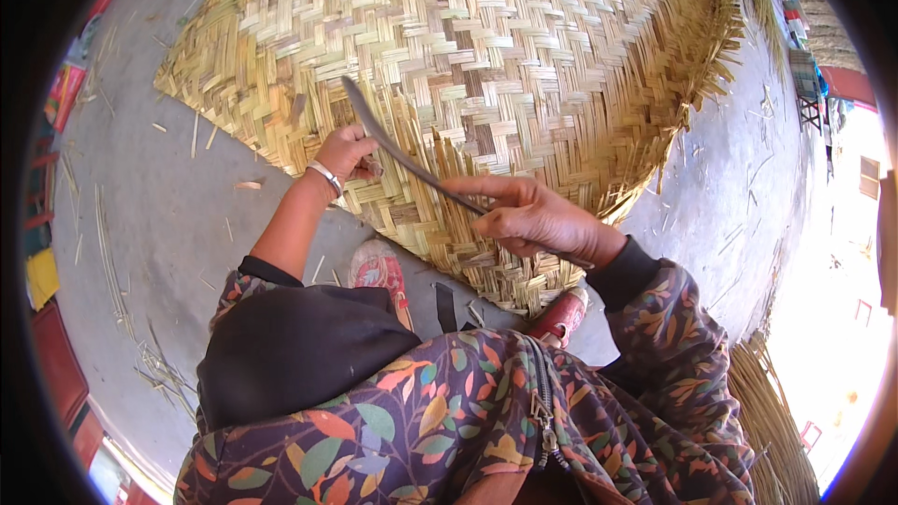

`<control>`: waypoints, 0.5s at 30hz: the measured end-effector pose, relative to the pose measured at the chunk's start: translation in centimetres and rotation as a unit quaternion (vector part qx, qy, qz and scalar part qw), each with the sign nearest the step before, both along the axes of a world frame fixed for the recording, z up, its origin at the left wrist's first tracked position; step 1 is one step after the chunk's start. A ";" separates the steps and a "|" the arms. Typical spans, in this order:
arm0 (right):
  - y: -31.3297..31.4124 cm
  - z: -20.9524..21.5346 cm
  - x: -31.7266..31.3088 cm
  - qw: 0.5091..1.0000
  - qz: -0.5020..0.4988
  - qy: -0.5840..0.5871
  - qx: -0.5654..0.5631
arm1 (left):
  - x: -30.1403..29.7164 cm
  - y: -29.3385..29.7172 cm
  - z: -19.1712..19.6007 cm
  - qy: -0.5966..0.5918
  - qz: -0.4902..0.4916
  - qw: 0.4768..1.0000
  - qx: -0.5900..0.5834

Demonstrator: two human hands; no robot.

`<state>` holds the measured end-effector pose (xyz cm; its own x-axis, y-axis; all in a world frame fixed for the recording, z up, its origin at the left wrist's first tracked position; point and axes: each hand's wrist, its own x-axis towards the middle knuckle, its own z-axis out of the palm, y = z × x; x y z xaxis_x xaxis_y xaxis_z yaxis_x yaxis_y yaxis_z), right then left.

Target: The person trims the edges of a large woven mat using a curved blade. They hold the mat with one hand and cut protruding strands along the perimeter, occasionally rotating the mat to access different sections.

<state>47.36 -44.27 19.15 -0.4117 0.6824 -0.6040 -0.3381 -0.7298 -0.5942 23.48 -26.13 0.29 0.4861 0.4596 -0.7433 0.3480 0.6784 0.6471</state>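
Observation:
A large woven mat (524, 65) of pale split strips spreads before me, its near corner by my feet and its right side curling up. My right hand (533, 215) grips a long, thin, curved dark blade (404, 157), with the index finger stretched along it. The blade points up and left across the mat, and its tip passes just beyond my left hand. My left hand (348, 151), a silver bangle at its wrist, is closed at the mat's left part. Something small and brownish shows at its fingers, too small to name.
Grey concrete floor (215, 215) surrounds the mat, littered with loose strips (164, 369). My red shoes (379, 271) stand at the mat's near edge. A bundle of thin strips (772, 421) lies at lower right. Colourful items (65, 93) line the far left.

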 end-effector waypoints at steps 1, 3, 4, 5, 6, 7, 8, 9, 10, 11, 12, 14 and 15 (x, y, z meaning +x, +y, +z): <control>0.1 -0.5 -0.8 0.999 0.000 0.031 -0.025 | -0.1 -0.4 0.0 0.010 0.004 0.999 0.033; -0.1 -1.7 -2.1 0.998 -0.011 0.025 -0.061 | -0.5 -1.2 -0.2 0.068 0.014 0.994 0.079; -0.1 -2.4 -2.6 0.997 -0.015 0.025 -0.077 | -0.6 -1.3 -0.3 0.079 0.017 0.991 0.109; -0.2 -3.0 -2.9 0.996 -0.019 0.017 -0.082 | -0.8 -1.5 -0.4 0.084 0.050 0.992 0.084; -0.2 -3.5 -3.1 0.996 -0.023 0.006 -0.081 | -0.8 -1.5 -0.6 0.070 0.055 0.992 0.087; -0.2 -4.0 -3.2 0.996 -0.027 -0.014 -0.088 | -0.8 -1.8 -0.8 0.068 0.067 0.991 0.094; -0.2 -4.3 -3.2 0.995 -0.032 -0.033 -0.092 | -0.7 -2.0 -0.9 0.068 0.075 0.990 0.097; -0.2 -4.4 -3.1 0.995 -0.024 -0.054 -0.081 | -0.5 -2.1 -1.1 0.078 0.063 0.988 0.114; -0.2 -4.5 -3.0 0.995 -0.015 -0.074 -0.068 | -0.4 -2.0 -1.1 0.083 0.037 0.978 0.190; -0.1 -4.6 -2.8 0.993 -0.006 -0.096 -0.063 | -0.1 -2.1 -1.2 0.091 0.003 0.963 0.254; 0.0 -4.6 -2.8 0.987 0.023 -0.154 -0.026 | 0.1 -2.1 -1.1 0.099 -0.032 0.943 0.316; 0.5 -4.8 -2.7 0.963 0.077 -0.258 0.020 | 0.1 -2.6 -0.8 0.058 0.003 0.962 0.267; 0.8 -4.9 -2.7 0.947 0.102 -0.302 0.037 | 0.0 -2.8 -0.5 0.037 0.034 0.976 0.211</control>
